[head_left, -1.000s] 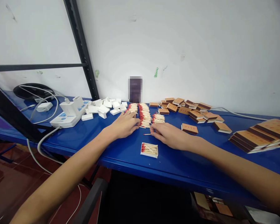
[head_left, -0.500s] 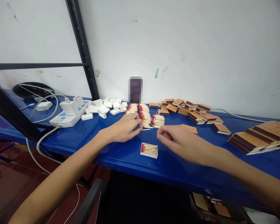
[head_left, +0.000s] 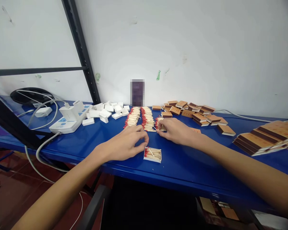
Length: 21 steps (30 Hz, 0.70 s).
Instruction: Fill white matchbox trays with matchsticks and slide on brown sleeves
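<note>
Your left hand [head_left: 124, 144], loosely curled, is beside the small white cardboard tray [head_left: 153, 160] of red-headed wooden matches [head_left: 155, 152]; your right hand [head_left: 175, 131], fingers bent, is at the rightmost match pile [head_left: 160, 119]. I can't tell whether either grips anything.

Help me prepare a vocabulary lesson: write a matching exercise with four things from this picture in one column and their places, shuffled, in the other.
Things
1. Open white cardboard tray of red-tipped wooden matches
2. Pile of small white rectangular boxes
3. White plastic power strip
4. The person's right hand

Places
A. At the rightmost group of loose matches
B. At the picture's left, with white chargers on it
C. Near the front edge of the blue table, beside the left hand
D. Between the power strip and the loose matches

Pairs: 1-C, 2-D, 3-B, 4-A
</note>
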Available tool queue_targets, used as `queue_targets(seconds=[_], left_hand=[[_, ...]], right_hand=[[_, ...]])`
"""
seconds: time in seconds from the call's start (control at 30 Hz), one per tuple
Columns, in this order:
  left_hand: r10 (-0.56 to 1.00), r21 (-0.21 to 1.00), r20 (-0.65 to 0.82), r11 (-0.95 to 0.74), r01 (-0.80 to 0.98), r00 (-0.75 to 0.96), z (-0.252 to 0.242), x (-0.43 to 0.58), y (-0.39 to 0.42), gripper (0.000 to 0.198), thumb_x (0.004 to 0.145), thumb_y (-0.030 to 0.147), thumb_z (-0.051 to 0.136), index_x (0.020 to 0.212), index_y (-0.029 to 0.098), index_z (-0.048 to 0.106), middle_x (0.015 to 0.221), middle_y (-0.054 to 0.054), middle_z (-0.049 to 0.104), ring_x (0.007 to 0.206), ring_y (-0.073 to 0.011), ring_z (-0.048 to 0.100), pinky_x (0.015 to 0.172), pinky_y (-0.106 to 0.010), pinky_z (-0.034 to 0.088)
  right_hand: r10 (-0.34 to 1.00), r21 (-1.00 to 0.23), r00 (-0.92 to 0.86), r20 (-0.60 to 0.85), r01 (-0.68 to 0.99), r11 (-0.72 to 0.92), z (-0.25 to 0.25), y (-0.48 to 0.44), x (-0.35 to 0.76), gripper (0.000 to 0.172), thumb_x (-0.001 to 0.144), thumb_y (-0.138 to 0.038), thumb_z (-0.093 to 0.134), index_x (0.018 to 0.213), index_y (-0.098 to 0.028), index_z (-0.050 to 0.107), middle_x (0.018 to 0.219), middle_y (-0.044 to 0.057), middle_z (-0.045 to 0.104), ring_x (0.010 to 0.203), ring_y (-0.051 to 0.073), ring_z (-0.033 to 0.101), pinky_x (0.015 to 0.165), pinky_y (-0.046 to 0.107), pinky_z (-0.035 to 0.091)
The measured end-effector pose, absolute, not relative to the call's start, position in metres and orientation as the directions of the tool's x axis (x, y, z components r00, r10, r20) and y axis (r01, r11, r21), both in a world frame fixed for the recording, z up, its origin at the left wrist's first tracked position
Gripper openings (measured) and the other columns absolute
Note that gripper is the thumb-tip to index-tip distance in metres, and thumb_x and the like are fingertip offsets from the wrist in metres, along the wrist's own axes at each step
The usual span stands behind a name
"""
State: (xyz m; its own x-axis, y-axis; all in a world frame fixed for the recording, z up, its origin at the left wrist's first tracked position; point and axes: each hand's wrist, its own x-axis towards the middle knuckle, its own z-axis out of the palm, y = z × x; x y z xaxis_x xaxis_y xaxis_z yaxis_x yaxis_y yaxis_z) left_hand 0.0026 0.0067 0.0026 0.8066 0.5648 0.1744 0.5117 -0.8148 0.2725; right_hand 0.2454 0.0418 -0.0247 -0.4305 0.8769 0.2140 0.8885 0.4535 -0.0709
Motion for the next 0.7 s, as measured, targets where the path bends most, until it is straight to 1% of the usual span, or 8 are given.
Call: queue_targets(seconds=[0.17,0.27,0.37,0.43,0.5,0.6,0.67,0.7], left_hand=[[0.579,0.254,0.207,-0.81,0.528,0.789,-0.003,0.0,0.013,0.021,0.097,0.03,0.043,0.095,0.02,0.062,0.092,-0.003,0.055,0.088,-0.0181,0.053,0.082,-0.034,0.042],[0.588,0.229,0.253,-0.808,0.543,0.768,-0.006,0.001,0.018,0.019,0.097,0.03,0.044,0.097,0.02,0.06,0.092,-0.003,0.058,0.09,-0.0189,0.054,0.084,-0.035,0.043],[0.59,0.198,0.338,-0.807,0.557,0.734,-0.007,0.007,0.022,0.019,0.096,0.029,0.047,0.108,0.02,0.058,0.098,-0.005,0.06,0.095,-0.0206,0.055,0.087,-0.037,0.044],[0.579,0.197,0.383,-0.813,0.549,0.72,-0.006,0.015,0.021,0.026,0.095,0.03,0.05,0.118,0.019,0.055,0.101,-0.006,0.062,0.097,-0.0211,0.057,0.087,-0.037,0.045],[0.565,0.217,0.393,-0.824,0.524,0.726,-0.005,0.022,0.021,0.032,0.094,0.031,0.053,0.123,0.019,0.053,0.101,-0.006,0.064,0.096,-0.021,0.058,0.085,-0.036,0.045],[0.549,0.234,0.365,-0.836,0.496,0.752,-0.004,0.027,0.025,0.03,0.093,0.03,0.054,0.121,0.018,0.056,0.1,-0.006,0.067,0.095,-0.0208,0.06,0.084,-0.035,0.046],[0.552,0.204,0.347,-0.833,0.514,0.758,-0.006,0.025,0.034,0.025,0.092,0.025,0.054,0.115,0.017,0.06,0.1,-0.006,0.067,0.095,-0.0206,0.06,0.084,-0.035,0.045],[0.561,0.178,0.331,-0.827,0.534,0.759,-0.008,0.023,0.039,0.022,0.091,0.023,0.055,0.111,0.016,0.061,0.1,-0.007,0.067,0.094,-0.0207,0.06,0.084,-0.035,0.045]], right_hand=[[0.895,-0.075,-0.403,0.194,0.903,0.423,-0.026,0.043,0.246,0.009,0.085,-0.02,0.055,0.079,-0.018,0.061,0.081,0.006,0.068,0.074,0.018,0.059,0.064,0.028,0.035],[0.893,-0.083,-0.394,0.219,0.904,0.419,-0.02,0.039,0.247,0.011,0.085,-0.019,0.054,0.077,-0.018,0.062,0.081,0.006,0.067,0.071,0.017,0.058,0.063,0.028,0.035],[0.889,-0.106,-0.386,0.248,0.901,0.42,-0.006,0.029,0.247,0.011,0.083,-0.02,0.056,0.074,-0.018,0.062,0.077,0.006,0.066,0.069,0.017,0.057,0.063,0.028,0.035],[0.879,-0.109,-0.401,0.256,0.892,0.439,0.005,0.018,0.243,0.01,0.082,-0.021,0.056,0.074,-0.018,0.062,0.073,0.004,0.063,0.066,0.016,0.055,0.061,0.028,0.035],[0.865,-0.104,-0.426,0.266,0.879,0.465,0.014,0.006,0.239,0.007,0.08,-0.022,0.056,0.076,-0.019,0.061,0.072,0.003,0.061,0.063,0.015,0.052,0.06,0.028,0.034],[0.842,-0.104,-0.468,0.269,0.855,0.508,0.026,-0.011,0.233,0.004,0.079,-0.023,0.056,0.079,-0.02,0.059,0.072,0.002,0.058,0.062,0.014,0.049,0.059,0.028,0.032],[0.831,-0.122,-0.506,0.231,0.832,0.541,0.033,-0.02,0.233,0.001,0.078,-0.02,0.056,0.077,-0.021,0.057,0.07,0.001,0.058,0.062,0.014,0.049,0.057,0.028,0.032],[0.826,-0.134,-0.528,0.197,0.82,0.557,0.035,-0.023,0.234,0.003,0.077,-0.019,0.056,0.075,-0.021,0.056,0.069,0.001,0.057,0.061,0.014,0.049,0.056,0.028,0.032]])
